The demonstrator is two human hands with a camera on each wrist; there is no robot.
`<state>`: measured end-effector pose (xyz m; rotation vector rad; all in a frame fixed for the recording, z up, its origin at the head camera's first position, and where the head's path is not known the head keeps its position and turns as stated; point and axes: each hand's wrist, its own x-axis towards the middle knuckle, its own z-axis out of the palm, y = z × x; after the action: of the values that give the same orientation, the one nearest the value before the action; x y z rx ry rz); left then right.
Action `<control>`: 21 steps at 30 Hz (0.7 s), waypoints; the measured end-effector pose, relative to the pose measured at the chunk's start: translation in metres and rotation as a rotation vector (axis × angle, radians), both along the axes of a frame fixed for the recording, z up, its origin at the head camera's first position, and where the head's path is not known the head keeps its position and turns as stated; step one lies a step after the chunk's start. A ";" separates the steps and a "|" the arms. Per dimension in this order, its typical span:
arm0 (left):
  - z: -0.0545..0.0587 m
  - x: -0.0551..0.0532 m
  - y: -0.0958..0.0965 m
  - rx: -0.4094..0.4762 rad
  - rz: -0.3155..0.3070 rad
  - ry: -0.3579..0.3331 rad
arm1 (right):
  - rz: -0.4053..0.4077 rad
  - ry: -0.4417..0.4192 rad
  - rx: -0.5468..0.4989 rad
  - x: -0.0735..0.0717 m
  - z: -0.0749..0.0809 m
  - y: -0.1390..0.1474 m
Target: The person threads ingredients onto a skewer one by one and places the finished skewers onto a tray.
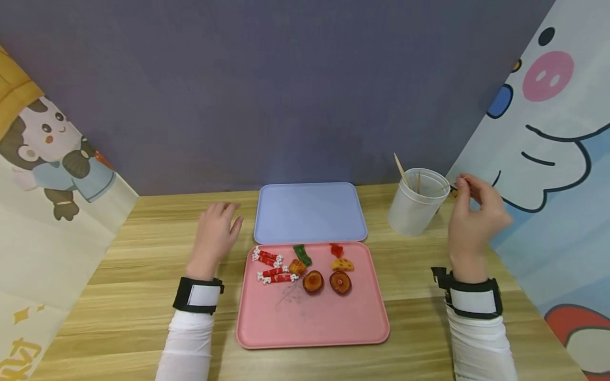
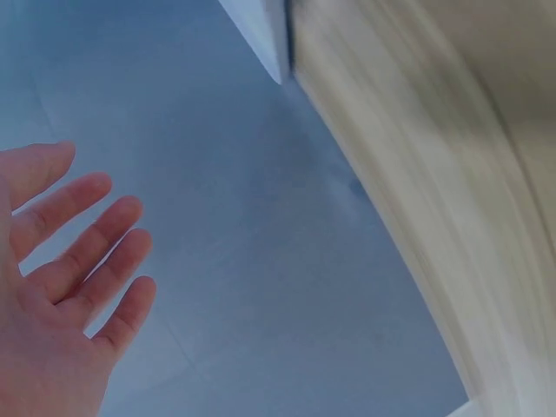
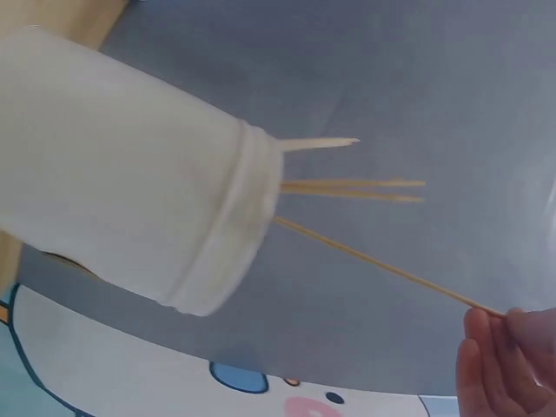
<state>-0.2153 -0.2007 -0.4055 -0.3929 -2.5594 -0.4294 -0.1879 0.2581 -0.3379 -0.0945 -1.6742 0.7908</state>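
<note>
"Where's the stick (image 3: pixel 382 263)?"

"Slanting out of the cup (image 1: pixel 409 216), which stands off the far right corner of the pink tray (image 1: pixel 333 323). The right hand (image 1: pixel 478 217) pinches its upper end between thumb and fingers; the lower end is inside the cup."

"And the left hand (image 1: pixel 214 233)?"

"Just off the pink tray's far left corner, fingers loosely spread, holding nothing."

"So how far along is it?"

"Early, I'd judge. A stick is picked out, but it isn't clear of the cup yet, and other sticks (image 3: pixel 317 144) stand in there too."

"What about the food?"

"All untouched on the pink tray: candies (image 1: pixel 280 278) to its left, mushrooms (image 1: pixel 313 282) near its middle, corn (image 1: pixel 297 266), and the green (image 1: pixel 302 255), yellow (image 1: pixel 342 264) and red (image 1: pixel 337 250) pieces towards its far edge."

"Then getting the stick fully out is what's left first?"

"It looks that way."
</note>
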 end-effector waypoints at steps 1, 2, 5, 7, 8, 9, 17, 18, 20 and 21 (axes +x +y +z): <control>0.000 -0.001 0.002 0.004 -0.005 0.004 | -0.003 0.011 -0.008 0.002 0.002 0.000; 0.000 -0.002 0.004 0.008 -0.009 0.010 | -0.012 0.025 -0.018 0.004 0.004 -0.001; 0.002 -0.005 0.009 0.020 -0.025 0.028 | -0.039 0.059 -0.049 0.010 0.011 -0.003; 0.003 -0.006 0.013 0.023 -0.035 0.033 | -0.053 0.087 -0.067 0.013 0.016 -0.004; 0.003 -0.007 0.014 0.024 -0.040 0.036 | -0.056 0.100 -0.079 0.016 0.018 -0.004; 0.004 -0.008 0.016 0.025 -0.045 0.037 | -0.053 0.112 -0.093 0.017 0.020 -0.004; 0.006 -0.013 0.034 0.019 -0.064 0.037 | 0.035 0.208 -0.199 0.033 0.035 -0.010; 0.006 -0.013 0.037 0.018 -0.068 0.040 | 0.072 0.225 -0.218 0.034 0.036 -0.012; 0.007 -0.014 0.043 0.016 -0.082 0.053 | 0.162 0.245 -0.258 0.036 0.038 -0.017; 0.008 -0.014 0.047 0.018 -0.090 0.057 | 0.211 0.248 -0.276 0.037 0.039 -0.019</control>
<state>-0.2292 -0.1540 -0.3972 -0.5084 -2.4879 -0.4666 -0.1507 0.2389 -0.2993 -0.0104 -1.3484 1.1434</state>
